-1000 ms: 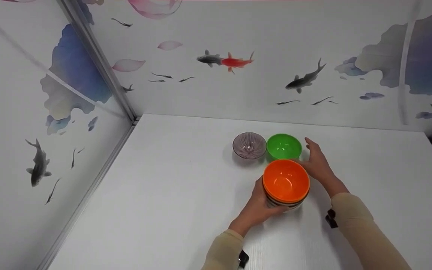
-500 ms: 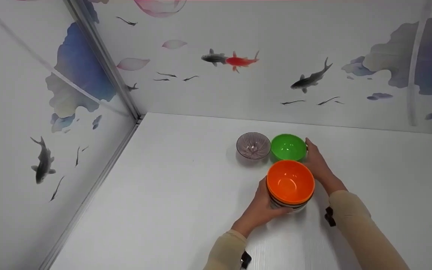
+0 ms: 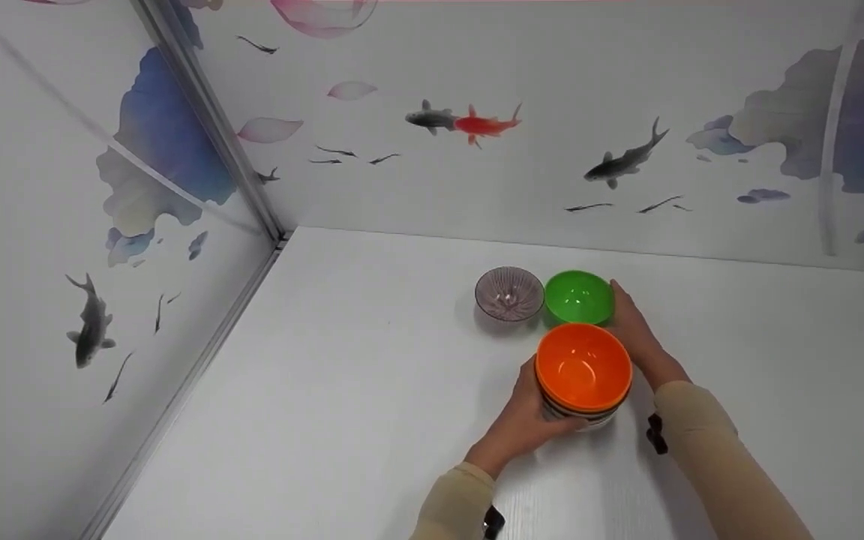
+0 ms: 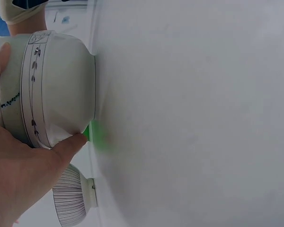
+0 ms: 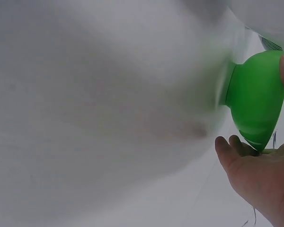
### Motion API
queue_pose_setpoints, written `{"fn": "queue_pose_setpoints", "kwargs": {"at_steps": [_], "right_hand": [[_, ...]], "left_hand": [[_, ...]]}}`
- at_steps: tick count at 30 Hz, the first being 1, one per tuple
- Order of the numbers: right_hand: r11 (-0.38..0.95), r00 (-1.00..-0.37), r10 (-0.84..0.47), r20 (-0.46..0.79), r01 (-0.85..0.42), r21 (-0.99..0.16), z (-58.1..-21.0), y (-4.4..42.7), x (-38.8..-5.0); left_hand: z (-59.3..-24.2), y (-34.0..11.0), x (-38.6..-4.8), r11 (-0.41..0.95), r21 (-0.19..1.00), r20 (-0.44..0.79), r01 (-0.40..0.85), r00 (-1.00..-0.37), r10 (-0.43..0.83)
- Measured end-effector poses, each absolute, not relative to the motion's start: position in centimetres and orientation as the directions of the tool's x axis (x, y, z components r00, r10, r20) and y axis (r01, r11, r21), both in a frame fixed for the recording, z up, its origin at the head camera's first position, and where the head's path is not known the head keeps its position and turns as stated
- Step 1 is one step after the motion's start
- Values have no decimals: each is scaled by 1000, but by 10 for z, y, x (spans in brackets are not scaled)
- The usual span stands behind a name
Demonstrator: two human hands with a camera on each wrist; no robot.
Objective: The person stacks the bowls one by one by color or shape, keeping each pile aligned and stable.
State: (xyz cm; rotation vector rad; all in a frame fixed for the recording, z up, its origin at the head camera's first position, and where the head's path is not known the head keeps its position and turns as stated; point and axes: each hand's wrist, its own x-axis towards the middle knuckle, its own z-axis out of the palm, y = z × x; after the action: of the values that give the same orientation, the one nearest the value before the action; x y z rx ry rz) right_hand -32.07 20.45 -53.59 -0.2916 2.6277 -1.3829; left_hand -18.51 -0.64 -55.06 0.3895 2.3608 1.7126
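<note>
In the head view, my left hand (image 3: 522,424) grips the side of a stack of bowls, with an orange bowl (image 3: 583,367) on top. A white patterned bowl (image 4: 66,85) forms the bottom of this stack in the left wrist view. Behind the stack is a green bowl (image 3: 579,298); my right hand (image 3: 633,326) holds it from the right side. The right wrist view shows the thumb and fingers on opposite parts of the green bowl (image 5: 258,94). I cannot tell whether its foot touches the table. A ribbed purplish glass bowl (image 3: 508,294) stands just left of it.
The white table (image 3: 342,390) runs back to a wall (image 3: 492,187) printed with fish and petals. A second printed wall (image 3: 19,247) rises along the left side. The bowls sit close together near the back wall.
The right hand has closed in from beside the green bowl and now holds its right side. The left hand stays on the stack. The whole view has shifted slightly.
</note>
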Motion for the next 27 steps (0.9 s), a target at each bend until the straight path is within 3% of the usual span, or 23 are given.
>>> {"fn": "queue_pose_setpoints", "kwargs": {"at_steps": [4, 11, 18, 27], "right_hand": [[524, -970, -241, -17, -116, -844, -537, 204, -321], [612, -981, -172, -85, -39, -790, -537, 208, -317], [529, -985, -173, -26, -71, -846, -538, 213, -315], [570, -980, -126, -152, 54, -820, -524, 221, -302]], "left_hand": [[-550, -5, -185, 291, 951, -1, 101, -944, 330], [-550, -5, -185, 285, 953, 5, 104, -944, 331], [-550, -6, -186, 267, 958, 7, 101, -943, 332], [-552, -6, -185, 285, 954, -4, 94, -946, 326]]}}
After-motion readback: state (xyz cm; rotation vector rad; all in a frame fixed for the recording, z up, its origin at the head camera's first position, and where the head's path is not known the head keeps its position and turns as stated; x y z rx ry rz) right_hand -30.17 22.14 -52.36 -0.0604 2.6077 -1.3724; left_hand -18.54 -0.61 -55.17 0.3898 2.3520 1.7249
